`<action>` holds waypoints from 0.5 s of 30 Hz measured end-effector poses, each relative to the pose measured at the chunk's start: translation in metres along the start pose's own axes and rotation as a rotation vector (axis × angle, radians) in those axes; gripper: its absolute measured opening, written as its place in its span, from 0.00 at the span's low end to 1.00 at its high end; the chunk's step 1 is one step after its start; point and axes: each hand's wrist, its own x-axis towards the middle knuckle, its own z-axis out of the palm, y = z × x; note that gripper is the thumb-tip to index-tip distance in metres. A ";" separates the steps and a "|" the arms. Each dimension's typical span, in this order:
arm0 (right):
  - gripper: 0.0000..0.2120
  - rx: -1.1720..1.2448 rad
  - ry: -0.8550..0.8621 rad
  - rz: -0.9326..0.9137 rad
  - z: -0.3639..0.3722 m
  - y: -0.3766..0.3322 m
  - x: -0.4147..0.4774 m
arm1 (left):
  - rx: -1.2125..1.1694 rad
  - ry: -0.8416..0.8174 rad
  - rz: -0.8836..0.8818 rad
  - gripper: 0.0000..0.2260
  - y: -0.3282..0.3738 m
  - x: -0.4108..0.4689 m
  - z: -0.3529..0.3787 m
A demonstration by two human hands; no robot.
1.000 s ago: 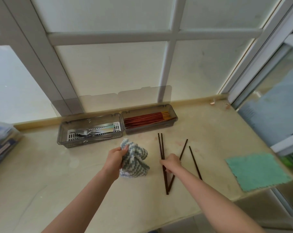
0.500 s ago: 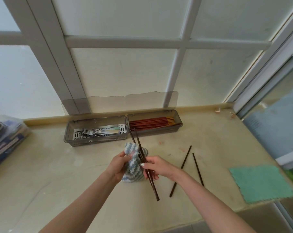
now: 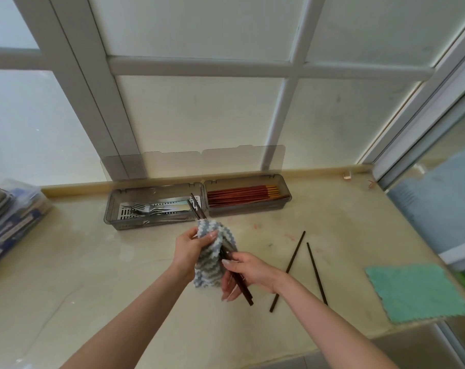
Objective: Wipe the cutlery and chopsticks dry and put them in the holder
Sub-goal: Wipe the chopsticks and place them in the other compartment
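My left hand (image 3: 192, 247) grips a blue-and-white zigzag cloth (image 3: 212, 267) wrapped round a pair of dark chopsticks (image 3: 243, 287). My right hand (image 3: 248, 272) holds the pair's lower end; the tips stick out above the cloth. Two more dark chopsticks (image 3: 288, 269) (image 3: 316, 272) lie loose on the counter to the right. Behind, a grey clear holder has forks in its left compartment (image 3: 156, 209) and reddish chopsticks in its right compartment (image 3: 248, 195), with the lid standing open.
A teal cloth (image 3: 415, 291) lies at the counter's right edge. Stacked packets (image 3: 10, 217) sit at the far left. A frosted window rises behind the holder. The counter's front edge (image 3: 372, 334) drops off near my right forearm.
My right hand picked two chopsticks off the counter and brought them left into the cloth. My left hand has now closed the cloth around them, higher above the counter.
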 end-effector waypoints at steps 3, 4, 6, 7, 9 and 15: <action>0.09 0.007 0.041 -0.034 -0.003 0.010 -0.003 | -0.005 0.046 0.023 0.09 0.005 0.003 -0.003; 0.09 -0.004 0.068 -0.052 -0.004 0.013 -0.003 | -0.018 0.059 0.026 0.09 0.006 0.005 -0.004; 0.09 0.022 0.116 -0.083 -0.003 0.016 -0.001 | -0.042 0.086 0.025 0.09 0.009 0.007 -0.005; 0.08 0.060 0.128 -0.098 -0.003 0.015 -0.001 | -0.056 0.099 0.019 0.08 0.012 0.009 -0.005; 0.09 0.091 0.128 -0.118 -0.003 0.010 -0.001 | -0.106 0.132 0.011 0.03 0.020 0.014 -0.006; 0.11 0.067 0.046 -0.109 -0.012 0.002 -0.009 | -0.279 0.236 0.002 0.15 0.052 0.035 -0.025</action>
